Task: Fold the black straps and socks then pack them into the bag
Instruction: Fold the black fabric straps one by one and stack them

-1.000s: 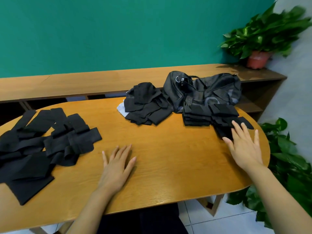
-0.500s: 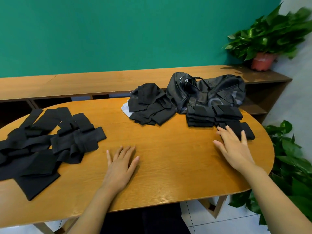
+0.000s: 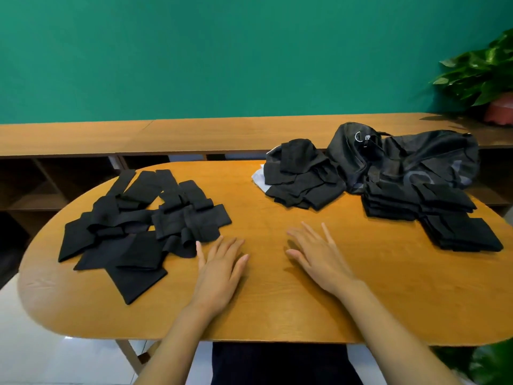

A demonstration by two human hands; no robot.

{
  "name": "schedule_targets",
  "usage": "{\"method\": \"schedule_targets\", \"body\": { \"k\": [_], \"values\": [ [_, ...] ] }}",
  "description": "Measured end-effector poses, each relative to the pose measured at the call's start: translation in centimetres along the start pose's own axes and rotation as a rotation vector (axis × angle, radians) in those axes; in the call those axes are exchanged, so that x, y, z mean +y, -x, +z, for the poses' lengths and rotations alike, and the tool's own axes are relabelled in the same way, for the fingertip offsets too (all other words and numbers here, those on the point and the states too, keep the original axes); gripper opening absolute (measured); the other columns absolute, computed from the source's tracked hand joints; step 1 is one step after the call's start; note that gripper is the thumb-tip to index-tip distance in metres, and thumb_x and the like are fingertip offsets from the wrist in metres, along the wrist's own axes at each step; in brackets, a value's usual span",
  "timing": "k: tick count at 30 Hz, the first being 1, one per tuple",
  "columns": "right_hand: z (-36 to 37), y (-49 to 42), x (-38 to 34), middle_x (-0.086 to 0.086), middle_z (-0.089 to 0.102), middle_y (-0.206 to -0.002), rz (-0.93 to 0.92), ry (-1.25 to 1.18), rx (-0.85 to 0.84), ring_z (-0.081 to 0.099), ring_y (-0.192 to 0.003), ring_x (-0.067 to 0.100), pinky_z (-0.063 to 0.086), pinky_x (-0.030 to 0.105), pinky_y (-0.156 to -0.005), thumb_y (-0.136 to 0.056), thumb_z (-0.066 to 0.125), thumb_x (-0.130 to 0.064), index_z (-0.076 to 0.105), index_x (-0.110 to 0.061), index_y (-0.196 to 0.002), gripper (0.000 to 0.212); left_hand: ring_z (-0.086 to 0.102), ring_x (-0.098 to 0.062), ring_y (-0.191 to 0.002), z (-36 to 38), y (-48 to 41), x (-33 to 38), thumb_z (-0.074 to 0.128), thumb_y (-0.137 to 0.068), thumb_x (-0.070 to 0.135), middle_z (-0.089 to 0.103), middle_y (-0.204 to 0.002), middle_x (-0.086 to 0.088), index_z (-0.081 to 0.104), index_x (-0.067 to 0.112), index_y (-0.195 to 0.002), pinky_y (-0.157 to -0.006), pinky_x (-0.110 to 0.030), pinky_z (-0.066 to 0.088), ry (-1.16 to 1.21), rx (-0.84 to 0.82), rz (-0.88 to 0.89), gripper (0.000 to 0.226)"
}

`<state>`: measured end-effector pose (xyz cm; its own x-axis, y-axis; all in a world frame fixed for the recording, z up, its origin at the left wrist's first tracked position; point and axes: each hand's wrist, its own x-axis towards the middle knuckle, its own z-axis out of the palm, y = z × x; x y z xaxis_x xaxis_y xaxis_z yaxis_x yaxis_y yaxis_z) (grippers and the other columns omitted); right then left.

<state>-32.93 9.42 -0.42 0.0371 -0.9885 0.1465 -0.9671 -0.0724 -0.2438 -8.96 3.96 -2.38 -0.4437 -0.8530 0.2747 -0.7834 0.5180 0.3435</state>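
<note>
From the head camera, both my hands lie low over the oval wooden table [image 3: 277, 309], near its front edge and close together. My left hand [image 3: 222, 270] is palm down on the wood with its fingers straight and a little spread, holding nothing. Its thumb is just beside the near edge of the loose black straps [image 3: 138, 226]. Those straps sprawl in an untidy, overlapping heap across the left part of the table, some flat, some looped over others.

My right hand [image 3: 322, 259] is also palm down with its fingers fanned out and straight, empty. It is slightly blurred, so I cannot tell whether it rests on the wood or hovers just above it.

At the back of the table, right of centre, sits a rumpled pile of black socks [image 3: 302, 179] with a bit of white cloth [image 3: 259, 177] poking out from under its left side. Touching that pile on its right is the black bag [image 3: 402, 159], slumped and creased. In front of the bag, a stack of folded black pieces [image 3: 410, 201] leans against it, with more folded pieces fanned out toward the right front edge.

Behind the table runs a long wooden shelf [image 3: 194, 134] against a green wall, with a potted plant [image 3: 485, 79] at its right end.
</note>
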Motion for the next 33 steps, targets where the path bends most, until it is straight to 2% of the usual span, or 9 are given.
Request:
{"method": "schedule_targets", "body": {
  "k": [4, 8, 12, 15, 17, 20, 24, 28, 33],
  "values": [
    [2.4, -3.4, -5.1, -0.014, 0.027, -0.157, -0.116, -0.042, -0.050, 0.006, -0.148, 0.005, -0.007, 0.040, -0.120, -0.100, 0.027, -0.054, 0.030, -0.029, -0.150, 0.056, 0.017, -0.015, -0.147, -1.5, 0.5, -3.9, -0.008, -0.086, 0.074, 0.040, -0.151, 0.007, 0.043, 0.030, -0.144, -0.112, -0.040, -0.026, -0.071, 0.052, -0.052, 0.089],
    [3.7, -7.3, -9.1, -0.010, 0.020, -0.161, -0.159, -0.089, -0.119, 0.005, -0.149, 0.008, -0.003, 0.044, -0.121, -0.103, 0.032, -0.048, 0.024, -0.025, -0.153, 0.056, 0.015, -0.020, -0.148, -2.8, 0.0, -6.5, 0.006, -0.092, 0.063, 0.037, -0.153, 0.001, 0.046, 0.027, -0.142, -0.115, -0.050, -0.017, -0.207, 0.086, -0.114, 0.073],
    [4.6, -10.8, -11.0, -0.010, 0.005, -0.163, -0.155, -0.108, -0.196, -0.001, -0.150, 0.010, 0.002, 0.045, -0.122, -0.103, 0.035, -0.046, 0.010, -0.025, -0.156, 0.063, 0.004, -0.019, -0.150, -3.1, -1.4, -8.1, -0.002, -0.086, 0.066, 0.021, -0.160, 0.004, 0.029, 0.033, -0.151, -0.111, -0.051, -0.021, -0.289, 0.006, -0.161, 0.079],
    [5.1, -12.0, -10.9, -0.007, 0.011, -0.163, -0.154, -0.081, -0.245, 0.000, -0.150, 0.012, 0.002, 0.044, -0.122, -0.102, 0.033, -0.049, 0.008, -0.023, -0.157, 0.065, 0.000, -0.022, -0.150, -2.5, -1.9, -9.1, 0.004, -0.094, 0.065, 0.012, -0.163, 0.004, 0.017, 0.041, -0.152, -0.111, -0.057, -0.019, -0.333, -0.079, -0.236, 0.065],
    [5.2, -11.8, -10.3, -0.004, 0.026, -0.159, -0.159, -0.013, -0.213, 0.009, -0.149, 0.014, 0.001, 0.042, -0.122, -0.102, 0.031, -0.051, 0.014, -0.021, -0.156, 0.064, 0.003, -0.024, -0.150, -2.0, -1.7, -9.7, 0.001, -0.093, 0.064, 0.015, -0.162, 0.003, 0.017, 0.044, -0.151, -0.111, -0.058, -0.018, -0.363, -0.097, -0.259, 0.064],
    [5.2, -10.0, -8.2, -0.003, 0.045, -0.139, -0.187, 0.102, -0.099, 0.031, -0.139, 0.015, -0.003, 0.038, -0.122, -0.098, 0.020, -0.058, 0.026, -0.018, -0.153, 0.068, 0.022, -0.028, -0.147, -1.6, -1.4, -10.1, 0.000, -0.089, 0.062, 0.036, -0.155, 0.000, 0.039, 0.039, -0.146, -0.112, -0.058, -0.015, -0.386, -0.039, -0.256, 0.072],
    [4.9, -5.5, -4.9, -0.009, 0.049, -0.112, -0.214, 0.096, -0.001, 0.049, -0.116, 0.010, -0.003, 0.031, -0.120, -0.088, -0.005, -0.071, 0.044, -0.019, -0.145, 0.091, 0.034, -0.029, -0.142, -1.3, -1.4, -10.2, 0.014, -0.093, 0.058, 0.050, -0.145, -0.001, 0.054, 0.033, -0.137, -0.112, -0.058, -0.012, -0.355, 0.006, -0.259, 0.064],
    [3.9, -2.2, -2.9, -0.013, 0.053, -0.104, -0.180, 0.074, 0.043, 0.053, -0.108, 0.006, -0.006, 0.028, -0.120, -0.096, 0.012, -0.063, 0.055, -0.024, -0.135, 0.070, 0.034, -0.026, -0.142, -1.2, -1.3, -10.0, 0.016, -0.092, 0.058, 0.051, -0.144, 0.001, 0.057, 0.032, -0.134, -0.112, -0.060, -0.012, -0.317, 0.020, -0.253, 0.064],
    [3.6, -2.9, -3.2, -0.014, 0.053, -0.093, -0.181, 0.041, 0.106, 0.056, -0.094, 0.005, 0.003, 0.034, -0.121, -0.097, 0.016, -0.060, 0.068, -0.025, -0.115, 0.065, 0.028, -0.017, -0.142, -2.1, -1.5, -9.3, 0.008, -0.085, 0.068, 0.050, -0.143, 0.010, 0.063, 0.036, -0.125, -0.110, -0.055, -0.021, -0.221, 0.059, -0.250, 0.075]
  ]
}}
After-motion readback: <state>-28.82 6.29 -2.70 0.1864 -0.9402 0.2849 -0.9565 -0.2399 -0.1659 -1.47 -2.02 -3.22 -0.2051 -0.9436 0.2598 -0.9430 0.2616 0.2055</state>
